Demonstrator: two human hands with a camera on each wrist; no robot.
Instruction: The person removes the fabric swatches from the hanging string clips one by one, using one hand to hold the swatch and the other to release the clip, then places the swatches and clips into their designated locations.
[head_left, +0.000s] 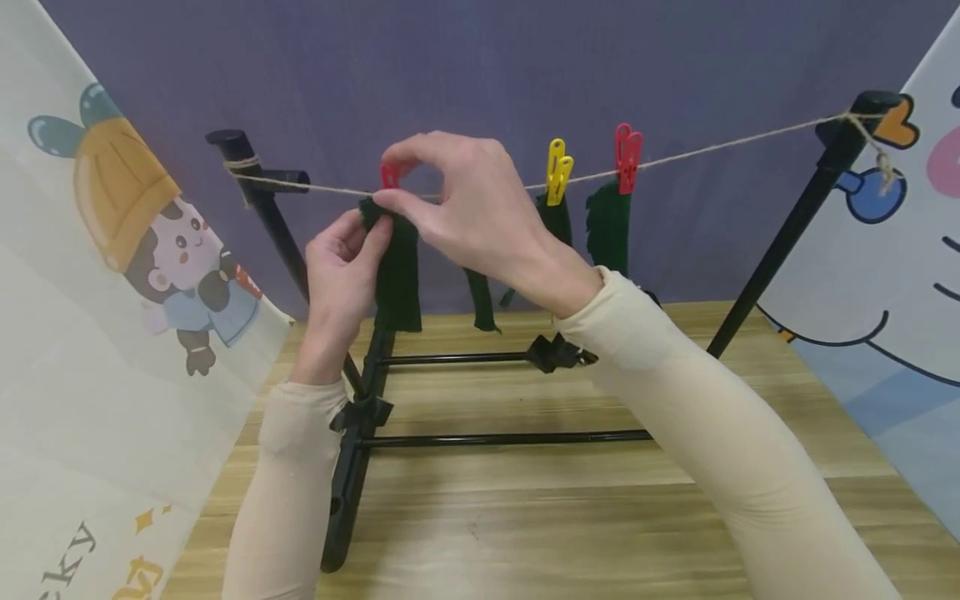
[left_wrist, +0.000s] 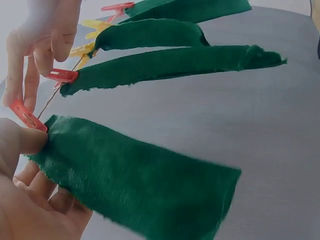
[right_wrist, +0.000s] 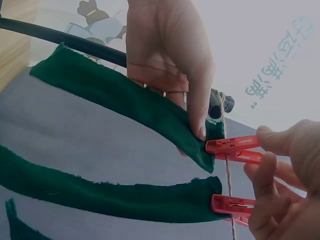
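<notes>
A green cloth strip (head_left: 399,279) hangs by the string (head_left: 720,148) near its left end. My left hand (head_left: 341,271) pinches the strip's top edge between thumb and fingers. My right hand (head_left: 487,208) reaches across and grips the handles of a red clothespin (right_wrist: 234,146) between thumb and fingertips. The clothespin's jaws sit over the string and the cloth's top edge, right beside the left thumb. Just along the line, a second red clothespin (right_wrist: 233,204) holds another green strip (right_wrist: 125,200); in the head view my right hand mostly hides this part.
Farther right, a yellow clothespin (head_left: 557,175) and a red clothespin (head_left: 628,158) hold more green strips. Black posts (head_left: 795,225) carry the string at both ends, and a lower black rod (head_left: 495,439) crosses the wooden table (head_left: 525,525). Printed cloths (head_left: 82,350) flank both sides.
</notes>
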